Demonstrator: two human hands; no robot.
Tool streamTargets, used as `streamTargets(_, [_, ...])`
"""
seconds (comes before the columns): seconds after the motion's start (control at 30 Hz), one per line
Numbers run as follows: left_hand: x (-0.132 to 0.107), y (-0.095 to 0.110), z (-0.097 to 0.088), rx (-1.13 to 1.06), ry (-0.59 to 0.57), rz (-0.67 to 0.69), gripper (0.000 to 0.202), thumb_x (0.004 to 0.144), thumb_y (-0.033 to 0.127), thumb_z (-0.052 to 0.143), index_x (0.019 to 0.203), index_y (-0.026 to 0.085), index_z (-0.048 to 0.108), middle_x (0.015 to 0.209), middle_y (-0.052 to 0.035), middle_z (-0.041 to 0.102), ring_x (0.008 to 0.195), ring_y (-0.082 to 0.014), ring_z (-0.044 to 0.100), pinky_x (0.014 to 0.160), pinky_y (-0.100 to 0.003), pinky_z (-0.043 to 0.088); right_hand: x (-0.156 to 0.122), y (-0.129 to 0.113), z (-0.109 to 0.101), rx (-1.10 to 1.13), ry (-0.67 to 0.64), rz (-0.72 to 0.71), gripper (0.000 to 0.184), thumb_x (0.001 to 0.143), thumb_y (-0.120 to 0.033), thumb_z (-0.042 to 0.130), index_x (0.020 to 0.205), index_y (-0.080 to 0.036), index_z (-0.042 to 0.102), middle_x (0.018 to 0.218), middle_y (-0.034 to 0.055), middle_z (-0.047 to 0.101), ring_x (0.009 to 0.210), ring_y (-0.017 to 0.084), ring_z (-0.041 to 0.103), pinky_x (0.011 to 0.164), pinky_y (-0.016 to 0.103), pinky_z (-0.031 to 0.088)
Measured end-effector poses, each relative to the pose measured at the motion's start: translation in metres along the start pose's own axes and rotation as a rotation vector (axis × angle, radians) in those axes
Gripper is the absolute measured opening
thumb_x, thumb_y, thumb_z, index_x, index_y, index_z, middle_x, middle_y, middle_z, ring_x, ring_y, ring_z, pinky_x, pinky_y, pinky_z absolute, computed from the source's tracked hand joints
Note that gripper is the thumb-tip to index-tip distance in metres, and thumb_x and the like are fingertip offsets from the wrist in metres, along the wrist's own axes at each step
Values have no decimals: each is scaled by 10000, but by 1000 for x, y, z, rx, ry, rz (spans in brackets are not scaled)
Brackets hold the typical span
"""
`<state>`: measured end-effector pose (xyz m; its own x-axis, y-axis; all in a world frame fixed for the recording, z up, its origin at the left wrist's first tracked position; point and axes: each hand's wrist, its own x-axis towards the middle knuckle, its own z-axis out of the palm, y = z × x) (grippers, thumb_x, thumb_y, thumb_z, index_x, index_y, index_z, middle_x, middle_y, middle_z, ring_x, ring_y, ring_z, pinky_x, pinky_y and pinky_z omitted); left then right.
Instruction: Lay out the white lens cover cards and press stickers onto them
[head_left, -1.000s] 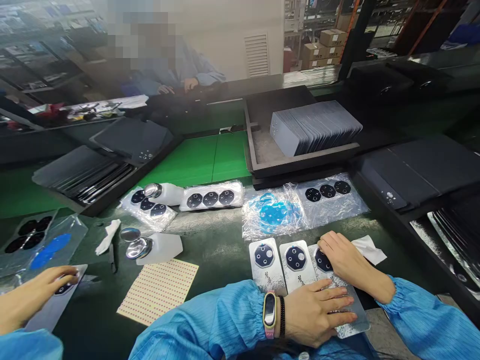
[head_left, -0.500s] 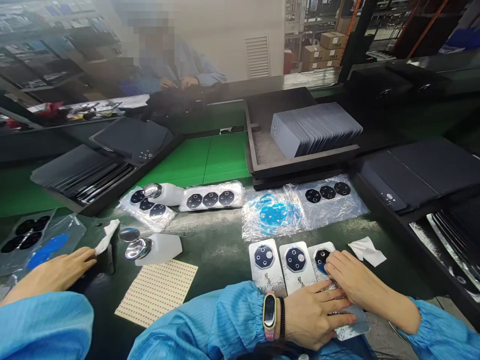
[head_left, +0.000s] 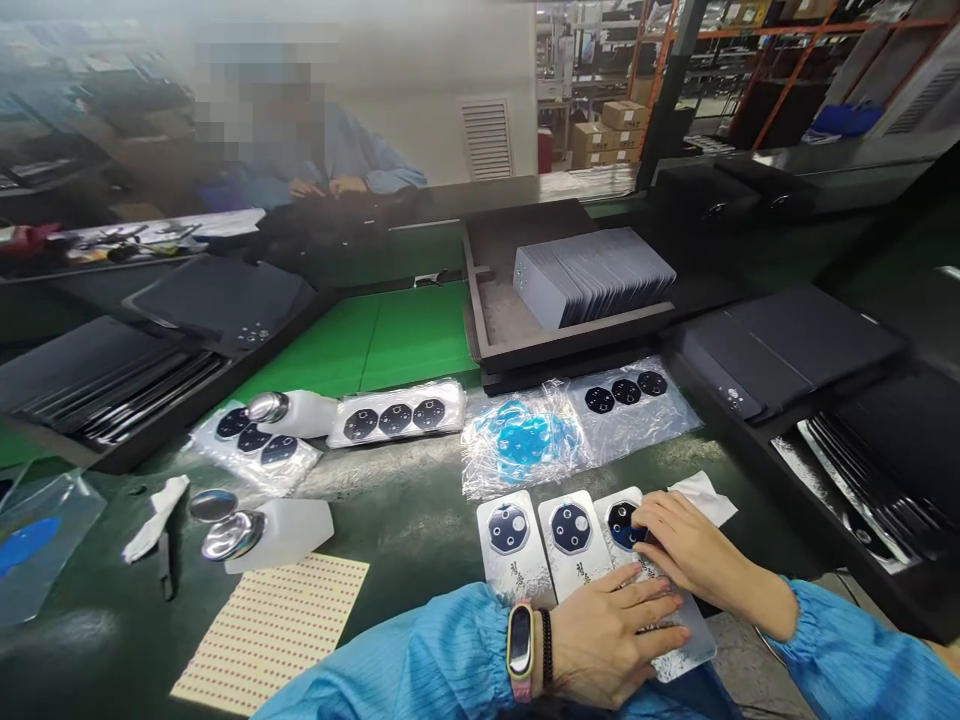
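Three silver phone back covers lie side by side at the lower right: a left cover [head_left: 516,570], a middle cover [head_left: 571,572] and a right cover [head_left: 684,645]. Each has a dark octagonal camera plate near its top. My left hand [head_left: 611,635] rests flat across the right cover, fingers spread and holding it down. Over the top of that cover, my right hand [head_left: 686,548] has its fingers bent and drawn together at the dark camera plate [head_left: 621,522]; whatever sits between the fingertips is hidden. Beside it lies a crumpled white wipe [head_left: 709,497].
Blue pieces in a clear plastic bag [head_left: 525,440] lie beyond the covers. Stacked grey panels stand in a black tray [head_left: 577,345]. Metal-topped bottles [head_left: 289,530], a dotted sticker sheet [head_left: 277,630] and a knife [head_left: 165,570] lie left. A person [head_left: 300,150] appears behind.
The view has swung right, so things sit further left. Another person's hand at the left has gone, leaving the white wipe there on the table. My hands stay on the right cover.
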<state>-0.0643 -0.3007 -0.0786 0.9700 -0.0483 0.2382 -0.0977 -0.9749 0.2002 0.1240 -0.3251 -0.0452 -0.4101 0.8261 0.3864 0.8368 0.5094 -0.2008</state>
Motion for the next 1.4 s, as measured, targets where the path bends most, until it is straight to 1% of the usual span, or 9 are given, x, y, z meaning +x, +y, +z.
streamTargets(0.17, [0, -3, -2, -10, -26, 13, 409, 942, 380, 416, 1296, 202, 514, 1397, -8, 580, 1312, -168, 506, 1138, -329, 301, -4, -1, -6, 87, 10, 9, 295, 863, 11, 381, 774, -180, 587, 678, 33, 617, 674, 181, 579, 605, 292, 498])
streamTargets(0.4, [6, -5, -4, 54, -94, 37, 464, 935, 444, 426, 1317, 192, 502, 1414, -36, 562, 1338, -174, 479, 1127, -333, 304, -5, 8, -27, 365, -101, 126, 262, 916, -125, 453, 715, -214, 595, 680, 31, 625, 680, 173, 604, 590, 276, 521])
streamTargets(0.57, [10, -4, -6, 121, -115, 27, 487, 938, 491, 424, 1318, 201, 512, 1405, -24, 571, 1338, -173, 479, 1125, -335, 315, 16, 22, -43, 499, 0, 200, 272, 937, -302, 516, 700, -229, 628, 649, 22, 637, 614, 167, 614, 551, 274, 520])
streamTargets(0.67, [13, -4, -7, 155, -110, 36, 462, 951, 454, 399, 1318, 199, 518, 1418, -24, 557, 1329, -174, 488, 1114, -343, 342, 42, 31, -33, 421, 104, 183, 241, 938, -304, 527, 753, -237, 668, 713, 26, 693, 686, 180, 650, 645, 303, 551])
streamTargets(0.83, [17, -7, -7, 200, -91, 68, 443, 953, 385, 352, 1300, 210, 563, 1414, -26, 560, 1311, -181, 507, 1103, -354, 381, 99, 43, 13, 116, 239, -95, 296, 969, -205, 448, 847, -227, 717, 894, 58, 745, 805, 193, 664, 722, 338, 555])
streamTargets(1.03, [23, -8, 1, 303, -7, 45, 487, 884, 375, 289, 1194, 324, 661, 1290, 90, 652, 1268, -112, 540, 1096, -272, 378, 136, 46, 53, -141, 42, -284, 316, 884, -17, 449, 858, -181, 718, 840, 77, 743, 846, 206, 659, 717, 331, 528])
streamTargets(1.13, [25, -7, 2, 332, 19, 49, 494, 865, 386, 296, 1188, 334, 667, 1282, 100, 652, 1256, -107, 547, 1093, -272, 377, 133, 46, 54, -123, 17, -295, 340, 824, 33, 449, 896, -178, 706, 873, 75, 744, 876, 210, 657, 741, 345, 527])
streamTargets(1.3, [27, -5, 0, 330, 52, 51, 432, 824, 395, 414, 1155, 338, 686, 1292, 86, 646, 1248, -120, 555, 1065, -259, 410, 119, 45, 40, -46, 113, -223, 393, 796, 29, 406, 1026, -131, 680, 1044, 140, 725, 1045, 265, 634, 831, 430, 525])
streamTargets(1.4, [30, -2, 2, 331, 49, 10, 524, 801, 363, 303, 1158, 340, 686, 1275, 116, 647, 1252, -119, 544, 1016, -243, 417, 111, 43, 34, 29, 47, -191, 365, 833, -8, 389, 991, -148, 686, 1012, 130, 729, 1012, 259, 653, 812, 435, 539])
